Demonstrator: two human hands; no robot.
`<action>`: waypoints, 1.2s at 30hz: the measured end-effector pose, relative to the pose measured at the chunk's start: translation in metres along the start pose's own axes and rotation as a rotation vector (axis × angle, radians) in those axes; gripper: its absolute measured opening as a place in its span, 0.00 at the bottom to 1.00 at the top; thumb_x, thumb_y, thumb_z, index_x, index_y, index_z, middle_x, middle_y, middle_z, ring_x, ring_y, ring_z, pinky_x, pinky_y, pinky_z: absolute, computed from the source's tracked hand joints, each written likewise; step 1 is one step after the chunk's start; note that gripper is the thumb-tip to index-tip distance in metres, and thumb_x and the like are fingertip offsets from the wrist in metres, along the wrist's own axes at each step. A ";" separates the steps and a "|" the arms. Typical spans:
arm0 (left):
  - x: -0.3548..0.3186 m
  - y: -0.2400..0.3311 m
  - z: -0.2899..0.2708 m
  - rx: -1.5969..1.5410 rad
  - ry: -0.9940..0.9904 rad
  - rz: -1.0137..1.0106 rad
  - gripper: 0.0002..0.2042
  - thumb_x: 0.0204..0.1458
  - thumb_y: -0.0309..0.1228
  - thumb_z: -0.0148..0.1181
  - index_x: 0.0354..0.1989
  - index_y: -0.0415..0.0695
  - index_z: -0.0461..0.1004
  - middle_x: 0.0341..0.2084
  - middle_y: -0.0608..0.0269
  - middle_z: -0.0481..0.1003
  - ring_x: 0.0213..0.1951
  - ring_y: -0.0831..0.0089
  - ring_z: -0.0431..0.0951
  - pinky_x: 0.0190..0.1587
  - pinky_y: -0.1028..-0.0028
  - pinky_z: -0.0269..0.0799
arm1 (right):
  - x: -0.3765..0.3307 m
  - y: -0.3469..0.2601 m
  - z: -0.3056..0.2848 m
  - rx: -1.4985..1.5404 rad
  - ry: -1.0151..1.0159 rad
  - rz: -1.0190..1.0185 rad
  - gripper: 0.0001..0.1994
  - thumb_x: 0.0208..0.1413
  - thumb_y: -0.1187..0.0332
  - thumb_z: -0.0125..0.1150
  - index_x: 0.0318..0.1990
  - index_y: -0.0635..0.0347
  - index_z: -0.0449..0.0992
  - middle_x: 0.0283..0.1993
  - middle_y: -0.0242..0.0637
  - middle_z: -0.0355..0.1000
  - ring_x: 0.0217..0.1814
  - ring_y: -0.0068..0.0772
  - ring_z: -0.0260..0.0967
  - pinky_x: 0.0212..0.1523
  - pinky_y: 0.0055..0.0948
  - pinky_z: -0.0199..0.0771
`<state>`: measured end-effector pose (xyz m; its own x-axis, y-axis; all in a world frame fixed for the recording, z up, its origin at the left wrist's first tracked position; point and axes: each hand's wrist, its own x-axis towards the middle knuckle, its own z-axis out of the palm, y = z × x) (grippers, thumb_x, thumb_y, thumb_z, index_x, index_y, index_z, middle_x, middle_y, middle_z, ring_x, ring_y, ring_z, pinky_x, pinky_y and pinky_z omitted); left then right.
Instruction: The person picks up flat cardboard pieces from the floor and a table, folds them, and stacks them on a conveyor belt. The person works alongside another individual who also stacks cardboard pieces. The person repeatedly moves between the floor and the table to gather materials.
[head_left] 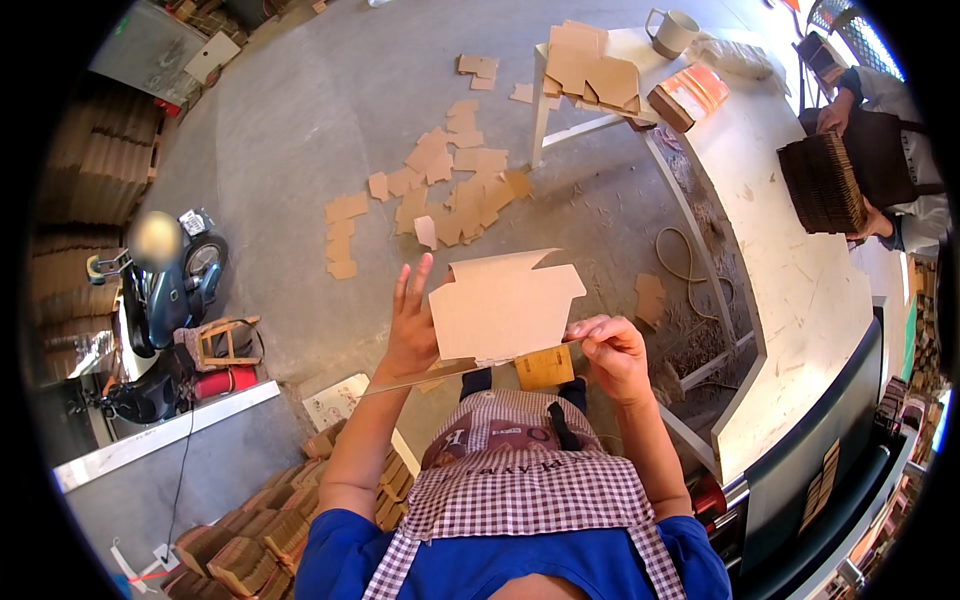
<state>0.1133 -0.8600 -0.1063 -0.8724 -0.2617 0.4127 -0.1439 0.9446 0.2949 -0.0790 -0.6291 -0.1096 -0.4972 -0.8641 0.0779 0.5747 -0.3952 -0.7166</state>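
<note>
In front of my apron is a die-cut cardboard blank, with a pale upright panel, tabs at its sides and a thin strip seen nearly edge-on along its lower side. My right hand pinches the blank's lower right edge between thumb and fingers. Against its left side rests my left hand, fingers stretched upward and apart; its thumb is hidden behind the panel. A yellow-brown block-like thing shows just below the blank, partly covered.
Loose cardboard pieces lie scattered over the floor ahead. A long pale table runs along my right, with a mug and an orange-white pack. Cardboard stacks stand lower left, a scooter further left. A co-worker holds a dark cardboard stack.
</note>
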 end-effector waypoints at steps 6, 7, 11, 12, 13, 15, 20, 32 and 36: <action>-0.004 -0.010 -0.004 0.055 -0.142 -0.005 0.14 0.53 0.31 0.59 0.48 0.45 0.78 0.57 0.53 0.70 0.67 0.49 0.60 0.67 0.48 0.51 | 0.004 0.015 0.005 -0.104 0.178 0.026 0.12 0.57 0.85 0.54 0.45 0.60 0.76 0.46 0.40 0.77 0.51 0.36 0.74 0.56 0.37 0.73; -0.001 -0.010 -0.006 0.092 -0.191 0.012 0.14 0.53 0.30 0.60 0.48 0.42 0.77 0.57 0.51 0.70 0.65 0.51 0.63 0.66 0.51 0.55 | 0.005 0.017 0.006 -0.144 0.268 0.036 0.13 0.57 0.85 0.54 0.46 0.60 0.76 0.46 0.39 0.77 0.51 0.34 0.74 0.55 0.35 0.74; -0.004 0.015 -0.019 -0.657 -0.275 -0.378 0.14 0.50 0.29 0.65 0.45 0.38 0.78 0.47 0.53 0.78 0.52 0.56 0.75 0.57 0.63 0.66 | 0.010 0.019 0.005 -0.014 0.575 0.158 0.15 0.59 0.81 0.54 0.52 0.59 0.73 0.47 0.34 0.76 0.47 0.26 0.74 0.48 0.28 0.76; -0.005 0.021 -0.019 -0.769 -0.317 -0.505 0.14 0.50 0.29 0.67 0.44 0.36 0.79 0.42 0.54 0.80 0.47 0.58 0.77 0.53 0.66 0.69 | 0.005 0.032 -0.007 -0.067 0.620 0.187 0.15 0.59 0.78 0.57 0.53 0.57 0.74 0.46 0.32 0.75 0.44 0.24 0.73 0.46 0.27 0.75; -0.007 0.026 -0.016 -0.912 -0.337 -0.701 0.11 0.50 0.27 0.65 0.40 0.35 0.79 0.36 0.55 0.81 0.41 0.65 0.79 0.48 0.70 0.71 | 0.003 0.033 -0.006 -0.064 0.632 0.223 0.15 0.58 0.77 0.58 0.53 0.56 0.74 0.44 0.30 0.75 0.43 0.23 0.72 0.43 0.25 0.74; -0.022 0.013 0.008 -0.896 -0.286 -0.776 0.08 0.51 0.26 0.63 0.37 0.34 0.79 0.32 0.60 0.80 0.35 0.76 0.76 0.40 0.75 0.70 | -0.001 0.036 -0.016 -0.196 0.636 0.375 0.17 0.61 0.71 0.58 0.57 0.56 0.70 0.44 0.29 0.73 0.44 0.23 0.72 0.40 0.26 0.74; 0.006 -0.143 0.020 -0.741 0.103 -1.012 0.18 0.63 0.37 0.53 0.52 0.33 0.72 0.49 0.55 0.74 0.51 0.65 0.72 0.57 0.66 0.67 | -0.055 0.025 -0.042 -0.137 0.791 0.432 0.22 0.63 0.63 0.58 0.62 0.60 0.64 0.52 0.36 0.73 0.44 0.26 0.73 0.40 0.26 0.76; 0.014 0.021 0.158 -0.860 -0.253 -1.132 0.12 0.60 0.36 0.58 0.48 0.45 0.75 0.39 0.65 0.78 0.40 0.76 0.78 0.43 0.76 0.71 | -0.234 -0.148 -0.239 -1.589 1.171 0.054 0.19 0.57 0.70 0.60 0.55 0.62 0.69 0.58 0.49 0.68 0.54 0.49 0.69 0.50 0.40 0.73; 0.043 0.160 0.220 -0.999 -0.643 -0.968 0.11 0.59 0.31 0.60 0.47 0.41 0.76 0.39 0.67 0.78 0.40 0.78 0.77 0.45 0.77 0.72 | -0.303 -0.169 -0.281 -1.847 1.240 0.186 0.23 0.54 0.67 0.62 0.57 0.65 0.67 0.63 0.51 0.64 0.63 0.54 0.61 0.57 0.49 0.65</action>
<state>-0.0499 -0.6767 -0.2314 -0.7177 -0.3032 -0.6269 -0.6250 -0.1163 0.7719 -0.2080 -0.2129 -0.2073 -0.9898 0.0143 0.1419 -0.0411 0.9239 -0.3805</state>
